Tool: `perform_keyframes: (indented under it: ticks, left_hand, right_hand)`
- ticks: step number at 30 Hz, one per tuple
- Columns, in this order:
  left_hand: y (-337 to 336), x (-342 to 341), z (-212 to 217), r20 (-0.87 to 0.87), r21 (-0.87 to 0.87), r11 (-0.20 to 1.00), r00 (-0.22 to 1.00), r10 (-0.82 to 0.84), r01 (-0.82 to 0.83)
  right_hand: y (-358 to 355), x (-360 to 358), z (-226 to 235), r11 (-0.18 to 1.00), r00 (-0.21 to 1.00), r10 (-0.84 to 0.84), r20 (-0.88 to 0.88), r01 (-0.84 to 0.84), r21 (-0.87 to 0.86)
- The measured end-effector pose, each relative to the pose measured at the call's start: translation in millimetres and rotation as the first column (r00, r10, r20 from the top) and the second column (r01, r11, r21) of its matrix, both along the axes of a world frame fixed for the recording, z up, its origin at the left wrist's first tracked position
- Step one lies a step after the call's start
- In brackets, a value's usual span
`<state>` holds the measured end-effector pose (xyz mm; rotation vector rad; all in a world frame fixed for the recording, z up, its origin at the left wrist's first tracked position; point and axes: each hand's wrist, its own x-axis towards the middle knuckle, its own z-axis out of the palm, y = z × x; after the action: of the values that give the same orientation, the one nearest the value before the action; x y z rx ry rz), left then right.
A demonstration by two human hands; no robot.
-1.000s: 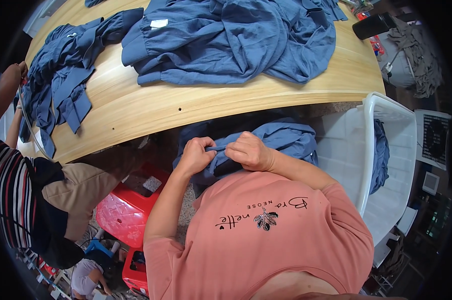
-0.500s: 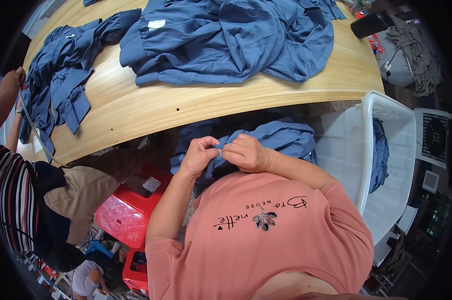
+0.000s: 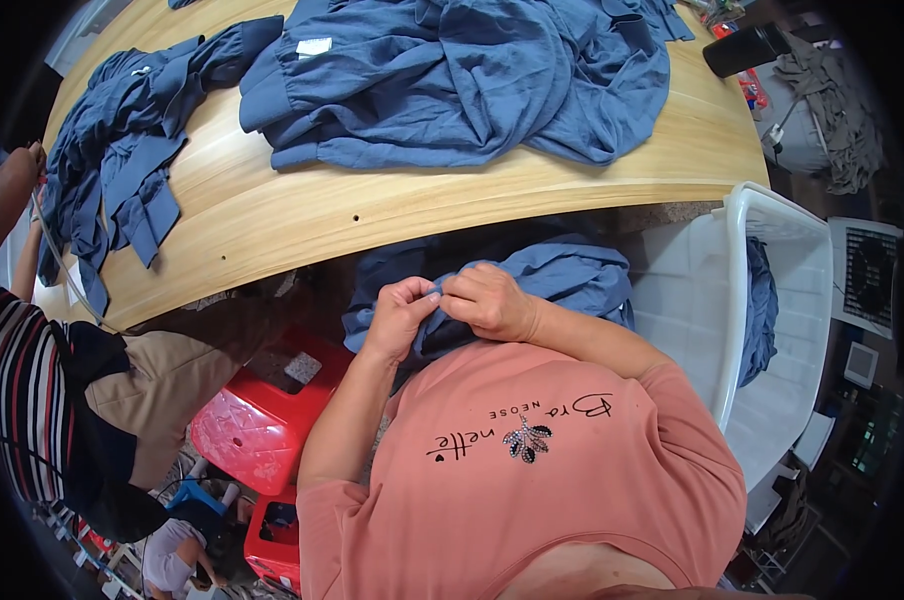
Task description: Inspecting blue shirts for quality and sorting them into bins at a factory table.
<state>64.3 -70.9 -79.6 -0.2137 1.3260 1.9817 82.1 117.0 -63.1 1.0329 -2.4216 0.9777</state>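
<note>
A blue garment (image 3: 562, 275) hangs bunched in front of my body, below the table's near edge. My left hand (image 3: 402, 312) pinches a bit of its cloth between thumb and forefinger. Right beside it, my right hand (image 3: 490, 302) is closed on the same garment, its fingertips meeting those of the left. What exactly lies between the fingertips is too small to make out.
More blue garments (image 3: 452, 90) are heaped on the wooden table (image 3: 272, 215). A white plastic bin (image 3: 730, 300) with blue cloth inside stands at my right. Red stools (image 3: 257, 425) are at my left, near a person in a striped top (image 3: 22, 390). A black cylinder (image 3: 744, 50) lies at the far right.
Both hands have shifted only slightly, still pinching the cloth close together. The person at the left has moved a little. The garments on the table lie as before.
</note>
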Motion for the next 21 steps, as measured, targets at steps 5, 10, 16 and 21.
perform_keyframes:
  ticks: [5,10,16,21]
  left_hand:
    - [-1.2,5.2,-1.8,-0.126,-0.11,0.994,0.992,-0.021,0.007]
    - [3.1,9.8,-9.5,-0.442,-0.38,0.92,0.892,-0.09,-0.096]
    - [10.5,11.4,-14.3,-0.689,-0.522,0.8,0.699,-0.191,-0.296]
    - [14.6,6.9,-22.0,-0.269,-0.43,0.891,0.963,0.028,-0.146]
  right_hand:
    - [-0.9,2.1,-4.9,0.989,0.893,-0.051,0.446,0.107,-0.101]
    - [1.1,2.6,-12.7,0.97,0.696,-0.094,0.711,0.227,-0.093]
    - [-1.2,6.6,-21.3,0.978,0.872,-0.205,0.445,0.197,0.066]
    - [-2.2,3.1,-28.6,0.959,0.977,-0.211,0.018,0.203,0.197]
